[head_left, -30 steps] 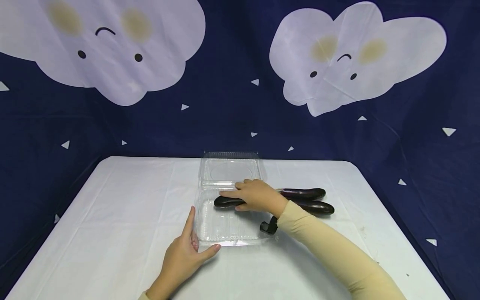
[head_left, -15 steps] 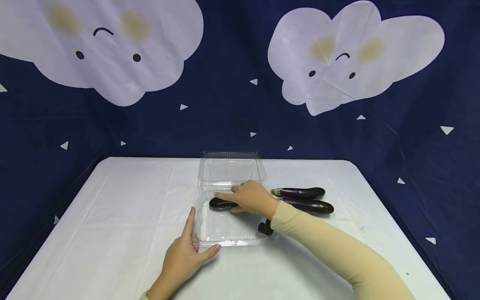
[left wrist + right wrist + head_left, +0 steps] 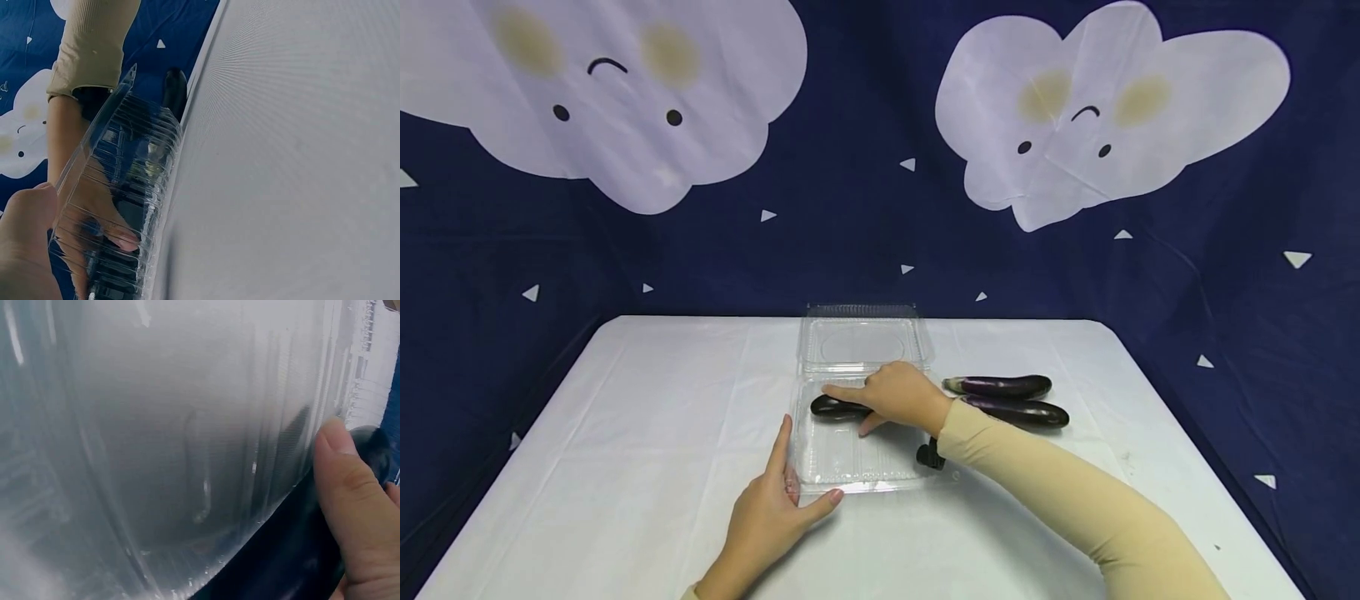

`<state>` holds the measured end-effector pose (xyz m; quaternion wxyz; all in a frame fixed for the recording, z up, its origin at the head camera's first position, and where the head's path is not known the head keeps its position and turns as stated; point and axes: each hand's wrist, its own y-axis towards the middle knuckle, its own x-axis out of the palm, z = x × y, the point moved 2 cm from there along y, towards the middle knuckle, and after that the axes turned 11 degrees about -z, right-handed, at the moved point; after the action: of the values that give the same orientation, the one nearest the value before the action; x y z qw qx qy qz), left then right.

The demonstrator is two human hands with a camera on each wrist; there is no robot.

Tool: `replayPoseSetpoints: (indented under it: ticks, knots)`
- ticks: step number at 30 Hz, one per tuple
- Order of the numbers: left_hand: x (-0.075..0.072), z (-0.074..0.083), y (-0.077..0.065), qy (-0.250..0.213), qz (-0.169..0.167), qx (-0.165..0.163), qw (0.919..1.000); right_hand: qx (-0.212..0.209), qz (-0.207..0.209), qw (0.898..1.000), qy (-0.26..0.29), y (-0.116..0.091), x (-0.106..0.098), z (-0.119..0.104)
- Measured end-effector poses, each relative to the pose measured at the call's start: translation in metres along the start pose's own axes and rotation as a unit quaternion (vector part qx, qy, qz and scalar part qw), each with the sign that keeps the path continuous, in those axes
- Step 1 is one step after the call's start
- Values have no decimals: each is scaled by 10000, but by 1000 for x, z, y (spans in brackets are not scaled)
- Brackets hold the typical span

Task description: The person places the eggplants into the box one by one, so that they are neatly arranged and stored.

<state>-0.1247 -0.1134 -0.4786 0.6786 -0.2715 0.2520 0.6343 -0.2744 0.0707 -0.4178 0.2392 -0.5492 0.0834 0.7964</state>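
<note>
A clear plastic clamshell container (image 3: 838,467) stands open, its lid (image 3: 861,340) folded back. My right hand (image 3: 904,398) reaches into its base and holds a dark eggplant (image 3: 835,408) near the hinge side. In the right wrist view, the thumb lies along that eggplant (image 3: 281,550), and other fingertips show beyond it. My left hand (image 3: 763,512) braces the front left corner, index finger straight along the side and thumb at the front rim. The left wrist view shows the thumb (image 3: 28,215) against the container wall (image 3: 119,169).
Just right of the container, two more eggplants, a rear one (image 3: 1000,386) and a front one (image 3: 1022,412), lie on the white-covered table (image 3: 625,450). A dark blue cloth (image 3: 865,233) with cloud prints hangs behind.
My right hand has moved slightly left with the eggplant, further into the container base, and its thumb has spread a little. The left hand stays at the corner.
</note>
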Motion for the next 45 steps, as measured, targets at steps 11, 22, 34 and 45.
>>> replayPoseSetpoints:
  ticks: [11,22,34,45]
  knots:
    - [0,1,-1,14,26,84,10000,177,-75,9993,331,-4,-6,-9]
    - [1,2,0,-2,1,75,10000,294,-643,9909,1148,-10,-9,10]
    - [-1,1,-1,-68,7,-58,10000,950,-574,9659,2339,-62,-21,51]
    - [-1,2,-1,-58,7,16,10000,1753,-14,9465,2711,-138,32,109]
